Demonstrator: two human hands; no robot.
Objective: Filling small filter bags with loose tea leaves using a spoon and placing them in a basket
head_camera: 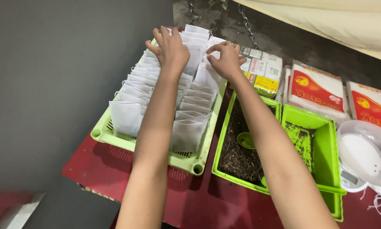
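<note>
Table: a dark red tabletop (190, 199) carries everything, its near edge towards the person.
Slotted tray: a light green plastic tray with slotted floor (186, 161) sits on the left part of the table, filled with two rows of small white paper sachets (186, 133) standing upright, one behind another.
Leaf bin: a green rectangular plastic bin (224, 140) just right of the tray holds dark dried leaves (237, 159) and a small green scoop (245, 140).
Second bin: another green plastic bin (322, 148), nearly bare inside, stands against the first one's right side.
Scale: a white kitchen scale with a clear plastic bowl (364, 154) is at the far right.
Left hand: the left hand (170, 48) rests palm down at the far end of the left sachet row, fingers bent and touching the sachet tops.
Right hand: the right hand (225, 59) is at the far end of the right row, fingertips pinching a white sachet.
Beyond: small printed cartons (262, 70) and red-and-white flat packets (315, 89) lie behind the bins.
</note>
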